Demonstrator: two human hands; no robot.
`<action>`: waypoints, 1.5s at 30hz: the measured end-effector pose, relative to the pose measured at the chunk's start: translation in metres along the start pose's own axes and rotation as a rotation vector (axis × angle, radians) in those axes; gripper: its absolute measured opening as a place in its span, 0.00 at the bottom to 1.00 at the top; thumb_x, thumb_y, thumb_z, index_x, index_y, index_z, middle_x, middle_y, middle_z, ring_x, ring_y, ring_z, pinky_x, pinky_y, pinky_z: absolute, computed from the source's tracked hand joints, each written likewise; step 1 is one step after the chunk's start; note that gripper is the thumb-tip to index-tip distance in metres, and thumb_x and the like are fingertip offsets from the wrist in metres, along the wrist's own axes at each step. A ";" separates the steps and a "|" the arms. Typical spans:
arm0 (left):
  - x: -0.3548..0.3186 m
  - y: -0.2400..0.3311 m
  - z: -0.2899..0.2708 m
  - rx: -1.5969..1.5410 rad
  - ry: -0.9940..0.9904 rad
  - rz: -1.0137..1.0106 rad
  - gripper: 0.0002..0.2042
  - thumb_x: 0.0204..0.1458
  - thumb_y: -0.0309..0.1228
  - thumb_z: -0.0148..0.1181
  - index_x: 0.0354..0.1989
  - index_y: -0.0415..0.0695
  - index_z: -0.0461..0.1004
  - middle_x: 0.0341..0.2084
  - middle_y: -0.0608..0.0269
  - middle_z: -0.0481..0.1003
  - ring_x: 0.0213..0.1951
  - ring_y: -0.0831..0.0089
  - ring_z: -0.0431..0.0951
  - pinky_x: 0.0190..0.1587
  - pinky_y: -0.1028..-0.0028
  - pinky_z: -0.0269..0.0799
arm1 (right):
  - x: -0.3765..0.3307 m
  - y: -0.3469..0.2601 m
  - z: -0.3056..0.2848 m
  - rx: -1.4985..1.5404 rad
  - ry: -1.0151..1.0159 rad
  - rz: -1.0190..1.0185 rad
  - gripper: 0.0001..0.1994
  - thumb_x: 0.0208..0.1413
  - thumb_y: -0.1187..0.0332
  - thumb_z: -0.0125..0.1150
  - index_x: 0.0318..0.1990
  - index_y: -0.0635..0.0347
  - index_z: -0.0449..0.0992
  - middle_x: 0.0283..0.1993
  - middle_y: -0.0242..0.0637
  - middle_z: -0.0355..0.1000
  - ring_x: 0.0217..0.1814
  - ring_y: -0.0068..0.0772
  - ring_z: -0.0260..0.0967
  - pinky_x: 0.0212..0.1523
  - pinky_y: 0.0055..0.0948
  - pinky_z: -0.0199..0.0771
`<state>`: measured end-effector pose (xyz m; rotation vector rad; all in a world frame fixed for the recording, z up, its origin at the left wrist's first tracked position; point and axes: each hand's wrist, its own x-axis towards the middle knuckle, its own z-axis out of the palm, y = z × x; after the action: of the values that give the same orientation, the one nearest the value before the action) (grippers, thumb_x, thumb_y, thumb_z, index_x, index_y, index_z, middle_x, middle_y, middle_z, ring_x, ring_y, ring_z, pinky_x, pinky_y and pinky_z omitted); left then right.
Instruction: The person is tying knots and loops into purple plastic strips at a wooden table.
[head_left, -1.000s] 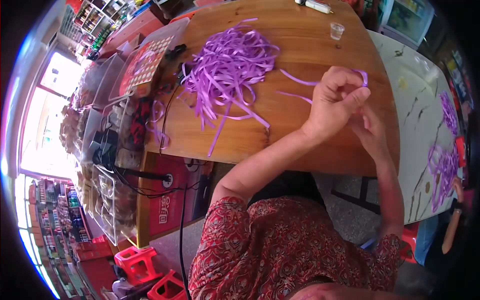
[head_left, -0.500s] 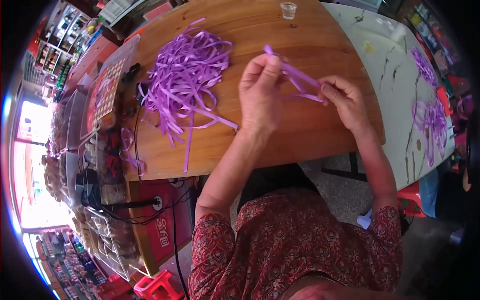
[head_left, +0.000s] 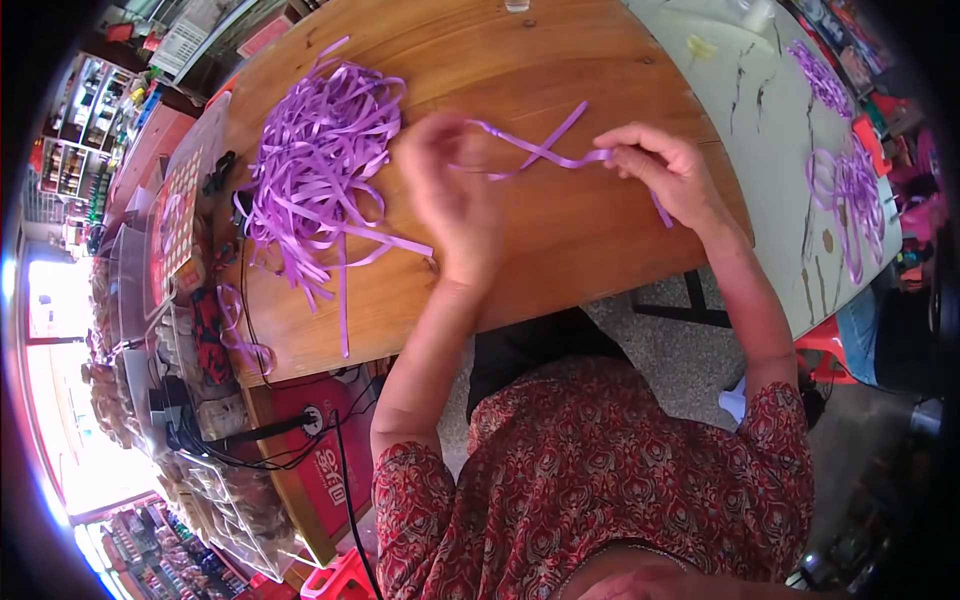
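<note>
Purple ribbon (head_left: pixel 578 163) in a pinch

The right hand (head_left: pixel 665 175) pinches the ribbon between its thumb and fingers. The ribbon makes a cross over the brown wooden table (head_left: pixel 580 240), between the two hands. A bit of it pokes out below the right hand. The left hand (head_left: pixel 450 200) is blurry, so I cannot tell if it grips the ribbon. Near it, a big messy pile of purple ribbons (head_left: pixel 325 150) lies on the wood. More ribbons (head_left: pixel 850 195) lie on the white table (head_left: pixel 765 190) to the right.
</note>
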<state>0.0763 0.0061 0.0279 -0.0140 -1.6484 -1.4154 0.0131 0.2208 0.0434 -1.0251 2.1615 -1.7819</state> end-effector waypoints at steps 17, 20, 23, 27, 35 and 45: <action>-0.009 -0.010 0.036 0.224 -0.556 0.000 0.05 0.42 0.23 0.61 0.29 0.40 0.77 0.26 0.57 0.72 0.29 0.60 0.73 0.31 0.68 0.69 | -0.028 0.007 -0.034 -0.256 0.077 0.084 0.06 0.55 0.76 0.55 0.39 0.63 0.75 0.35 0.28 0.71 0.31 0.15 0.64 0.30 0.15 0.64; -0.007 -0.006 0.036 0.689 -0.444 0.382 0.10 0.44 0.21 0.58 0.36 0.39 0.74 0.33 0.54 0.72 0.34 0.58 0.73 0.33 0.68 0.70 | -0.022 0.008 -0.025 -0.300 0.043 -0.005 0.06 0.55 0.78 0.55 0.39 0.64 0.74 0.35 0.29 0.71 0.31 0.17 0.65 0.31 0.17 0.65; -0.025 0.003 0.051 0.428 -0.423 0.481 0.13 0.46 0.19 0.55 0.42 0.38 0.70 0.37 0.51 0.70 0.38 0.55 0.73 0.36 0.67 0.71 | -0.018 0.001 -0.007 -0.279 0.009 -0.044 0.06 0.55 0.79 0.54 0.39 0.66 0.74 0.34 0.31 0.71 0.33 0.19 0.66 0.33 0.19 0.67; -0.037 0.004 0.051 -0.103 -0.623 -0.039 0.11 0.48 0.20 0.55 0.42 0.38 0.70 0.34 0.50 0.71 0.37 0.54 0.73 0.38 0.66 0.71 | -0.017 -0.003 0.005 -0.221 0.082 -0.076 0.05 0.54 0.79 0.54 0.39 0.65 0.73 0.34 0.31 0.71 0.32 0.18 0.68 0.33 0.18 0.68; -0.041 -0.008 0.046 0.049 -0.615 -0.095 0.02 0.46 0.22 0.61 0.29 0.41 0.76 0.24 0.57 0.73 0.27 0.64 0.73 0.31 0.72 0.70 | -0.023 0.000 -0.001 -0.181 0.117 0.119 0.06 0.54 0.78 0.56 0.39 0.65 0.74 0.33 0.31 0.71 0.30 0.17 0.69 0.33 0.15 0.68; -0.032 -0.012 0.040 -0.172 -0.562 -0.421 0.03 0.48 0.21 0.62 0.31 0.38 0.77 0.23 0.71 0.70 0.26 0.86 0.64 0.32 0.84 0.61 | -0.030 -0.002 -0.028 -0.285 0.266 -0.145 0.11 0.53 0.76 0.58 0.45 0.64 0.75 0.39 0.36 0.73 0.42 0.25 0.71 0.42 0.20 0.70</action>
<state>0.0634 0.0500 0.0022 -0.1878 -2.0567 -2.0030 0.0222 0.2606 0.0443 -1.0805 2.6264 -1.7964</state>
